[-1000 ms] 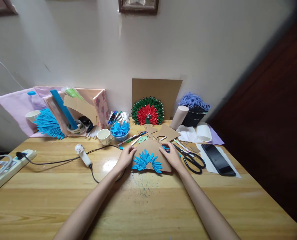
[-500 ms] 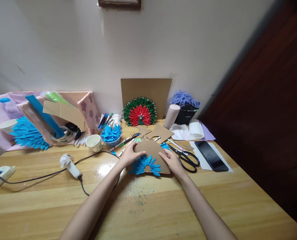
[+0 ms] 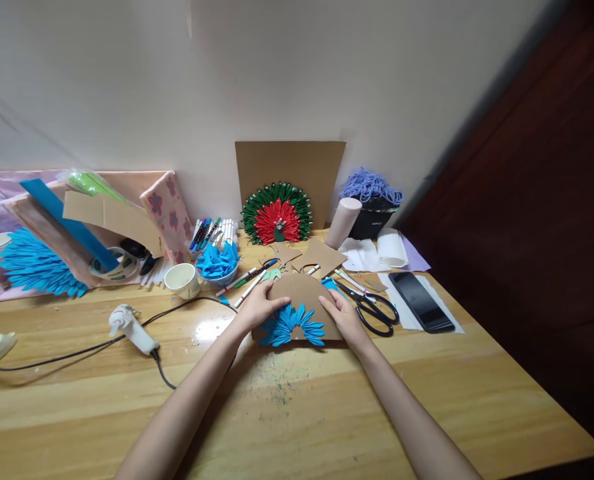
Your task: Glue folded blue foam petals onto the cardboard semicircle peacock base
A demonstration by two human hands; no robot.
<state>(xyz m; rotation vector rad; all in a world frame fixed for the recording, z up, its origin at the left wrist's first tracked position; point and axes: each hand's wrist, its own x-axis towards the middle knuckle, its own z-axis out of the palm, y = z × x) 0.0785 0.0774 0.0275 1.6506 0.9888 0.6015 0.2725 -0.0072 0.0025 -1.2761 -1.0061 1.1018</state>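
Observation:
Between my two hands a half-round piece of cardboard (image 3: 304,288) is held tilted up, its straight edge at the bottom near the table. A fan of blue ribbon petals (image 3: 293,324) covers its lower middle around a small bare half circle. My left hand (image 3: 261,305) grips the left edge, thumb on the front and fingers behind. On the right edge my right hand (image 3: 344,313) holds in the same way, its thumb pointing at the petals. The fingers behind the board are partly hidden. Black-handled scissors (image 3: 374,312) lie just right of my right hand.
A glue gun (image 3: 133,330) with its cord lies left. Behind stand a paper cup (image 3: 181,281), a bowl of blue petals (image 3: 217,261), markers (image 3: 251,288), cardboard scraps (image 3: 319,257) and a red-green peacock fan (image 3: 278,217). A phone (image 3: 421,301) lies right, a pink box (image 3: 164,213) back left.
The view has tipped down and shifted slightly right. Both hands keep their hold on the cardboard, which has hardly moved.

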